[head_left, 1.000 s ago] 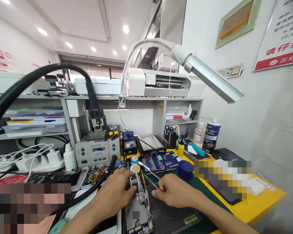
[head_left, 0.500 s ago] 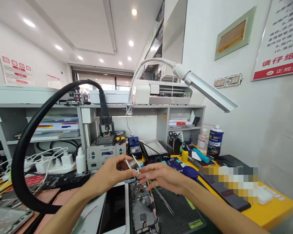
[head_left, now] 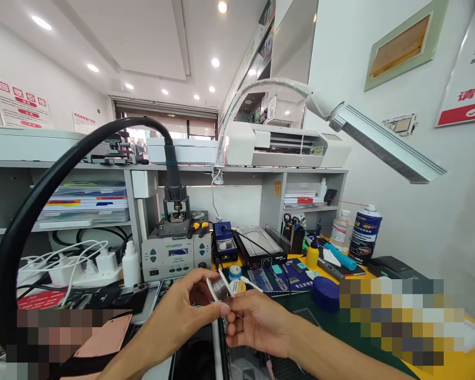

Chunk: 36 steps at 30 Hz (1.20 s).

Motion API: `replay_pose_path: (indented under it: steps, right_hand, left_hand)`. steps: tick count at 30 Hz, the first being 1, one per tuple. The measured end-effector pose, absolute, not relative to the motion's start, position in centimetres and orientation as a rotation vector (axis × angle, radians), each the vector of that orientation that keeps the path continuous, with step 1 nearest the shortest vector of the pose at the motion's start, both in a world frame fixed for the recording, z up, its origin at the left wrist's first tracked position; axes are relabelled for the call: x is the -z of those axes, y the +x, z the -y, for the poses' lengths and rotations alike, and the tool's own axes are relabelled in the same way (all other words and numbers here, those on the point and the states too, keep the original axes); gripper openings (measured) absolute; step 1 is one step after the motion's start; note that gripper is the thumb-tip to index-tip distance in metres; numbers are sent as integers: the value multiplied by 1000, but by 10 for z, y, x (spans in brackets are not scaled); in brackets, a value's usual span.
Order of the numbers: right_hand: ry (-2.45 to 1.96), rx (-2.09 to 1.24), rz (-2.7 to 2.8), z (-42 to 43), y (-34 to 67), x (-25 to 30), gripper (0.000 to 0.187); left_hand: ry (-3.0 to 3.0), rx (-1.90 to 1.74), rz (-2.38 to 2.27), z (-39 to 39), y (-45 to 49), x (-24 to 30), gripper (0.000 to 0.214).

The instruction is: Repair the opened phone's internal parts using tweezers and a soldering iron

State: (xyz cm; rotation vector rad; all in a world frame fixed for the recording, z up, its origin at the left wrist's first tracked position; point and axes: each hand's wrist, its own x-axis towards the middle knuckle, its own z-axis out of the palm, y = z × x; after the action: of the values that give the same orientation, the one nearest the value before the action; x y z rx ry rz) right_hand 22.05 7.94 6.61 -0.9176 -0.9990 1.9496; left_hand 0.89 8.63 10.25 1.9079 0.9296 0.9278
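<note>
A small spool of thin silvery wire (head_left: 220, 288) with white flanges, which looks like solder, is gripped between the fingers and thumb of my left hand (head_left: 188, 309). My right hand (head_left: 257, 323) is curled close against the spool's right side, fingertips pinched together near my left thumb. What those fingertips pinch is too small to make out. Below both hands lies an opened device with its inner parts showing (head_left: 247, 364), partly covered by my right hand. To its left is a dark-screened device with a white border (head_left: 196, 353).
A hot air station (head_left: 174, 256) stands behind, its thick black hose (head_left: 63, 158) arching over the left side. Nearby are a small jar (head_left: 235, 272), a black heating plate (head_left: 261, 245), a blue round container (head_left: 325, 294) and a spray can (head_left: 365, 235). A lamp (head_left: 388, 142) hangs at right.
My right hand has turned, and its fingers, stretched out before, are now curled and pinched beside the spool. Both hands sit slightly lower in the picture, and the view has shifted.
</note>
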Motion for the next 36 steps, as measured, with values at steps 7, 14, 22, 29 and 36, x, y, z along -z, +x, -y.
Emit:
replay_pose_path:
  steps: [7, 14, 22, 29, 36]
  right_hand:
    - [-950, -1836, 969, -69, 222, -62, 39]
    - [-989, -1702, 1023, -61, 225, -67, 48]
    - [-1031, -1665, 1077, -57, 227, -69, 45]
    - [-1051, -1738, 1035, -55, 232, -69, 41]
    - [-1027, -1867, 971, -51, 234, -64, 34]
  left_hand:
    - [1745, -945, -865, -80, 20, -87, 45]
    - [1776, -1078, -851, -69, 23, -83, 38]
    - [1888, -1161, -965, -74, 21, -75, 43]
    - [2116, -1191, -1045, -82, 13, -70, 40]
    - [2308, -1281, -1125, -91, 11, -65, 40]
